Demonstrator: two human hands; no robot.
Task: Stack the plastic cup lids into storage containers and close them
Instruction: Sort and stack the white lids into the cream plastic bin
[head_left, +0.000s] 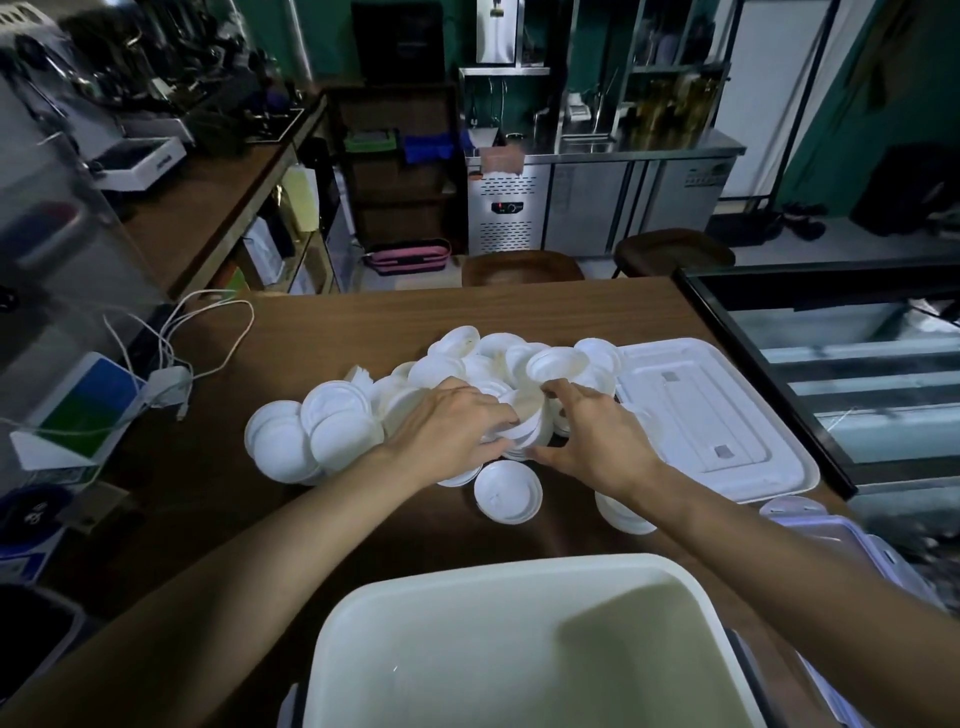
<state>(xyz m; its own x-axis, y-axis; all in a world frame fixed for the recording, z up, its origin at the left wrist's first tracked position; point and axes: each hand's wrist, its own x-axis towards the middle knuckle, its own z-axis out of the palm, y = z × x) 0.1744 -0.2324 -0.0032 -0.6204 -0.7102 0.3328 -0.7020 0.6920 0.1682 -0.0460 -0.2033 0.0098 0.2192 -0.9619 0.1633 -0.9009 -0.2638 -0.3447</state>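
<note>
- left hand (457, 426) palm down on the heap of white cup lids (467, 374), fingers (493, 410) curled over a small bunch of lids at the heap's near edge; pressed on them, whether it truly grips them i can't tell
- right hand (597, 441) just beside the left, fingers spread, thumb low toward the left hand, cupping the same bunch from the other side; touching lids, grip unclear
- heap spreads beyond & to the left of both hands on the brown surface (322, 322); several lids lie flat left of the left hand
- single lid (508, 491) sits apart, just nearer than the hands, between the 2 wrists
- another lid (621, 512) partly under the right wrist
- flat white container cover (727, 410) lies right of the right hand, touching the heap's edge
- open white container (519, 649) sits nearest, between the forearms; no lids visible in it
- clear clip-lock box (831, 535) at the right forearm's outer side, partly cut off
</note>
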